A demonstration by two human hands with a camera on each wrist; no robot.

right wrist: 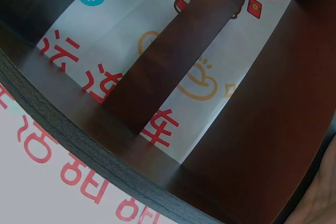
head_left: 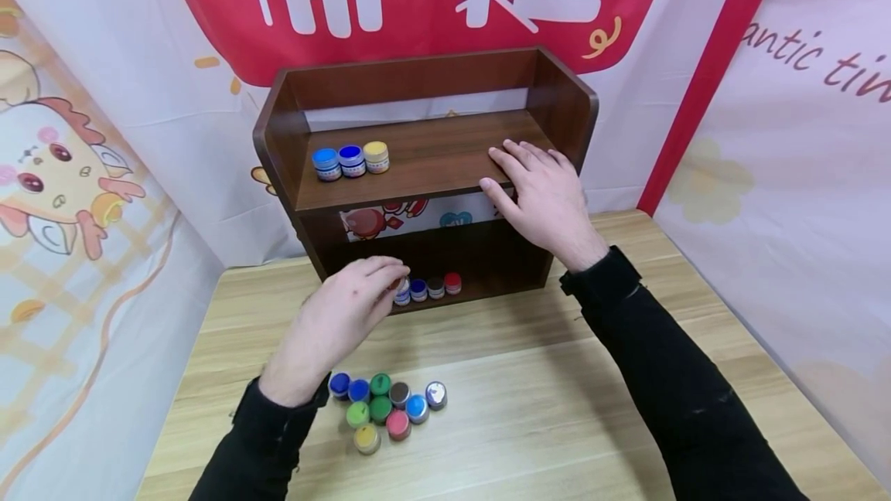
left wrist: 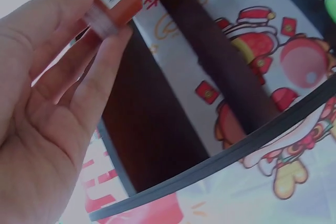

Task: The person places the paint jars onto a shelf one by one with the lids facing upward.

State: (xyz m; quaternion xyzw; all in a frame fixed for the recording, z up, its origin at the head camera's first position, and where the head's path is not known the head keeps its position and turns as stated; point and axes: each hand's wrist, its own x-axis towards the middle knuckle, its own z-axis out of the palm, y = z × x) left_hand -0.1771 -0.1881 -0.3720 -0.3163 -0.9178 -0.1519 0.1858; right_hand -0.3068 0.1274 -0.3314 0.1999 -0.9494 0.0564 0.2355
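Observation:
My left hand [head_left: 341,315] pinches a small orange-brown paint jar [left wrist: 118,3] between thumb and fingertips, at the front of the lower shelf. In the head view the fingers mostly hide that jar. Just right of it on the lower shelf stand a blue paint jar [head_left: 418,290], a dark-lidded jar [head_left: 435,287] and a red-lidded jar [head_left: 452,283], with one more partly behind the fingers. My right hand [head_left: 546,195] rests with extended fingers on the right part of the upper shelf [head_left: 438,153] and holds nothing. Only its edge [right wrist: 315,198] shows in the right wrist view.
On the upper shelf's left stand a light blue jar [head_left: 326,165], a dark blue jar [head_left: 351,161] and a yellow jar [head_left: 376,157]. Several more jars, including a pink one [head_left: 398,425], cluster on the wooden table [head_left: 529,408] before the brown rack [head_left: 278,122]. Printed cloth hangs around.

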